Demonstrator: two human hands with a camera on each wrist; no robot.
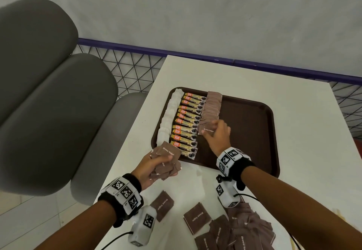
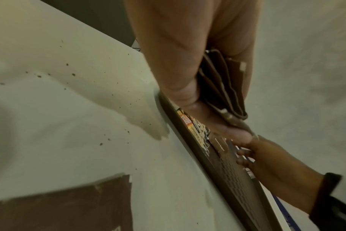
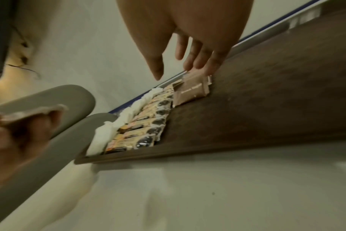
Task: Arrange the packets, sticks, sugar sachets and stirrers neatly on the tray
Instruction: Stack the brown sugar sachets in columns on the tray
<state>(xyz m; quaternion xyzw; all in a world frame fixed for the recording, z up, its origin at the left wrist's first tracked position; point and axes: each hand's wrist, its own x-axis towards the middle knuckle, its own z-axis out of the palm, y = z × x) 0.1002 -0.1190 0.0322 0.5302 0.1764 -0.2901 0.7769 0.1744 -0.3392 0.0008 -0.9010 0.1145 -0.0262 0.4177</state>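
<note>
A dark brown tray [image 1: 271, 142] lies on the white table. On its left half run three columns: white sachets [image 1: 168, 118], orange-and-black coffee sticks [image 1: 188, 124] and brown sugar sachets [image 1: 212, 104]. My right hand [image 1: 217, 132] reaches over the tray, its straight fingers [image 3: 196, 62] touching the nearest brown sachet [image 3: 192, 92] of that column, thumb apart. My left hand [image 1: 156, 164] hovers at the tray's near left corner and grips a fanned stack of brown sugar sachets [image 1: 168, 154]; the left wrist view shows that stack [image 2: 221, 87] edge-on between thumb and fingers.
Loose brown sugar sachets [image 1: 197, 217] and a heap of them [image 1: 246, 228] lie on the table near me. The tray's right half [image 1: 246, 128] is bare. A grey cushioned seat [image 1: 49, 102] stands left of the table. A wire mesh rail [image 1: 137, 61] runs behind.
</note>
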